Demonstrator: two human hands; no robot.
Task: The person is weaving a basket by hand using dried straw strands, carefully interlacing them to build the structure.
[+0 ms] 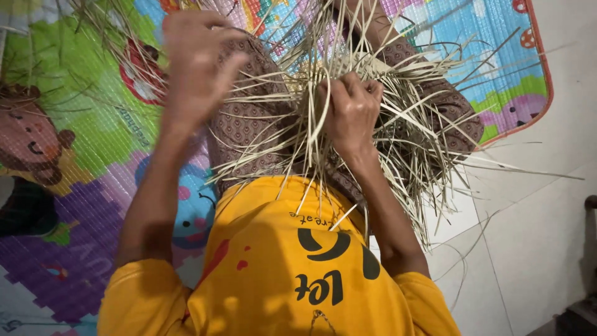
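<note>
A loose tangle of thin, pale, dry straw-coloured plant strips spreads over the lap, strands fanning outward in all directions; some cross tightly at the middle, others trail right onto the floor.

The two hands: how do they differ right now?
The right hand is a closed fist gripping the bundle of pale straw strips; the left hand is raised with its fingers looser. The right hand looks sharp, the left hand blurred. Whether the left hand holds a strip is unclear. Both hands are bare, above the patterned lap.
</note>
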